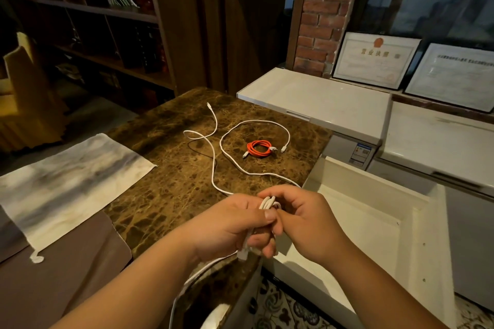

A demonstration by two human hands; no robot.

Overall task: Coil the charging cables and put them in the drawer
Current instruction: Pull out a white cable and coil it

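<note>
My left hand (235,224) grips a small bundle of white cable loops (268,203) at the near edge of the brown marble counter (171,179). My right hand (302,219) pinches the same bundle from the right, fingers curled over the loops. Loose white cable (213,165) trails from my hands across the counter in wide curves, with plug ends lying far back and near the middle. An orange cable (258,148) lies coiled on the counter inside one white curve. A white drawer (374,211) stands open to my right, and what I see of its inside is bare.
A grey-white cloth (66,181) lies on the counter's left over a brown mat (66,270). White chest freezers (320,99) stand behind the drawer, with framed certificates (374,60) leaning on the brick wall. Dark bookshelves (93,21) fill the far left.
</note>
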